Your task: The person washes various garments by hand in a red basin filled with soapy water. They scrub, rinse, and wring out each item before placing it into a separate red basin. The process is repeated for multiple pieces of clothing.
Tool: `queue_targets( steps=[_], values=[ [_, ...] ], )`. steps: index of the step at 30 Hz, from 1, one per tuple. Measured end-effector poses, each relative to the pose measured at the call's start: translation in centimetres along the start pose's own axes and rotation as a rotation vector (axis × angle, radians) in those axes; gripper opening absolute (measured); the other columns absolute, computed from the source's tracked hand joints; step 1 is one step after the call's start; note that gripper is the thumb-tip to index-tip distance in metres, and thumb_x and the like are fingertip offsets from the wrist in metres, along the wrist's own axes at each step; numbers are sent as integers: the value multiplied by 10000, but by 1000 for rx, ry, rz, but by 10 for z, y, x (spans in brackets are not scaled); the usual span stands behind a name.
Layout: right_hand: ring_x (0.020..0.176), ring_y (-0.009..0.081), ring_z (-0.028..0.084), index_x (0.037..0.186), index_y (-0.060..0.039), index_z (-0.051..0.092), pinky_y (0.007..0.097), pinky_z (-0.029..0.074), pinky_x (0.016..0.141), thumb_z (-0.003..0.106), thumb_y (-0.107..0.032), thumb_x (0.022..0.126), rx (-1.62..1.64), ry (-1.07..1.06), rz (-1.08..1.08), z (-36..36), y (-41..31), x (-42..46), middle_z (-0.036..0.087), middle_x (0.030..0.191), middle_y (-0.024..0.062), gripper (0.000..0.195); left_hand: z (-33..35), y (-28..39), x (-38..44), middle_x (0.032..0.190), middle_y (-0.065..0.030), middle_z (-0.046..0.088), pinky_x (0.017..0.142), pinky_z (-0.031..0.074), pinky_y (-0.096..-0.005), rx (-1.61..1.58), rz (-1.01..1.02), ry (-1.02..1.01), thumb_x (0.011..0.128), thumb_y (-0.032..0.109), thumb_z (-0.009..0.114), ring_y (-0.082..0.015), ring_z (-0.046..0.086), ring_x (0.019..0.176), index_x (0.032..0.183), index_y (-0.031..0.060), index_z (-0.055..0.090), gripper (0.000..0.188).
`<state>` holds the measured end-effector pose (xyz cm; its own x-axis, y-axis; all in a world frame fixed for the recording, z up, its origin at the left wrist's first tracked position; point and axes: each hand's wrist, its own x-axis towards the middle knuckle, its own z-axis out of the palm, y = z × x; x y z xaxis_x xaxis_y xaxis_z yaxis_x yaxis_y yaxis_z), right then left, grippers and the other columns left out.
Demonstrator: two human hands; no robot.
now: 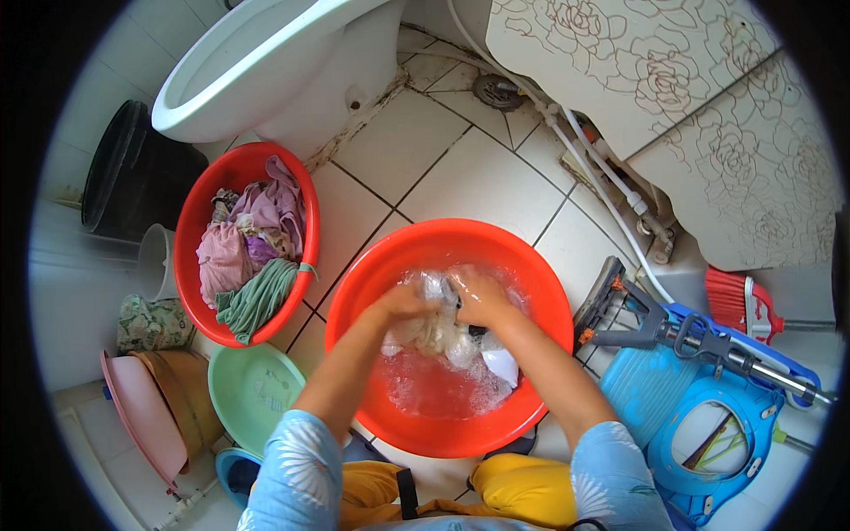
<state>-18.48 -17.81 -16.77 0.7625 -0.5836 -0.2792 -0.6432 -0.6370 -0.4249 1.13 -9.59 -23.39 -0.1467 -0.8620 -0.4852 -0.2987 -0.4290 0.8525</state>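
Observation:
A big red plastic basin (451, 438) stands on the floor before me with splashing, foamy water in it. Wet, pale laundry (435, 335) lies bunched in the water, with a white piece (501, 365) toward the right side. My left hand (408, 302) is at the left of the bunch; blur and spray hide its fingertips. Across from it, my right hand (481, 299) has its fingers curled into the wet cloth near the basin's far side. A dark bit of fabric (477, 330) shows just below that hand.
At left, a second red basin (184, 285) holds pink, lilac and green clothes, beside a green basin (255, 391) and black bucket (109, 166). A white toilet (299, 86) stands behind. To the right are a squeegee-type mop (671, 332), blue toilet seat (664, 438) and red brush (727, 302).

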Motion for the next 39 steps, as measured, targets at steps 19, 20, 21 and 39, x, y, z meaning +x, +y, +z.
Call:
queue_targets(
  steps=[19,20,21,39],
  values=[
    [1397,445,268,1340,-243,573,762,130,1064,763,-354,724,-235,-118,19,-4,-24,-103,263,1571,128,654,30,48,-123,1493,-133,341,1086,143,-723,1169,252,112,674,495,778,-407,228,1421,1436,261,434,868],
    [1420,429,239,1376,-289,541,797,136,1021,748,-371,747,-352,-202,26,9,-26,-95,290,1555,136,667,39,37,-113,1502,-134,337,1079,148,-728,1216,231,70,683,516,763,-403,235,1422,1461,281,401,889],
    [1415,435,236,1362,-286,549,801,142,1014,755,-335,740,-387,-280,43,23,-21,-85,296,1548,143,657,45,31,-102,1511,-134,334,1072,153,-733,1260,214,28,692,536,749,-400,243,1422,1485,301,368,910],
    [1077,370,590,1103,-87,631,434,494,902,631,-141,759,-91,-170,32,6,0,-7,613,1164,167,347,19,67,-57,1313,-217,539,1065,394,-406,811,-49,-9,751,393,735,-366,497,1252,1247,71,608,604]
  ],
)
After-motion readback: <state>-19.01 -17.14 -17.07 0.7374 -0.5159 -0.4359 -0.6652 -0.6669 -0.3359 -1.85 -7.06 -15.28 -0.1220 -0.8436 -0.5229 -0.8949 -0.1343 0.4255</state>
